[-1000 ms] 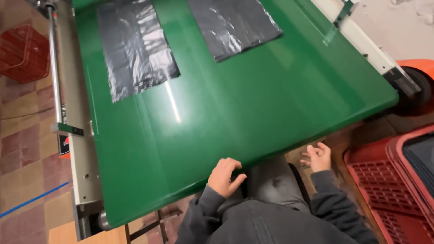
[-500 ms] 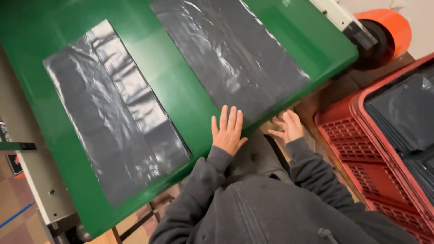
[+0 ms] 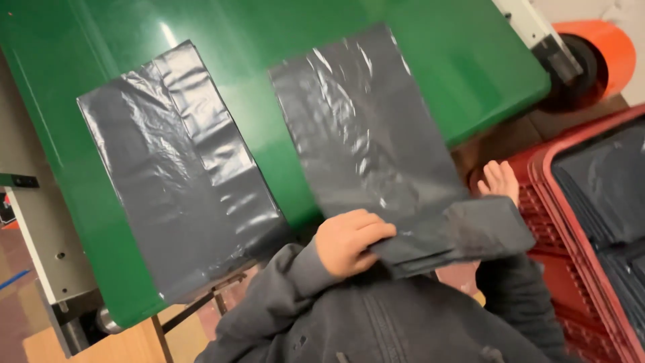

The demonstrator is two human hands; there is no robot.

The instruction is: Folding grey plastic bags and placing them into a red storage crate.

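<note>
Two grey bags (image 3: 376, 134) on green belt (image 3: 470, 60) | left hand (image 3: 349, 240) pinches one | right hand (image 3: 500, 180) open | red crate (image 3: 571, 175) holds bags

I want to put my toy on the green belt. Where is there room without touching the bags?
A bare green strip runs between the left grey bag and the right grey bag on the belt. More bare green lies toward its far right corner. The near edge is crowded: left hand, right hand.

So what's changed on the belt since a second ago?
Both grey plastic bags have travelled down the green belt to its near end. The left hand has gripped the right bag, pulling it off the edge; the right hand is behind it. The left bag stays flat.
</note>
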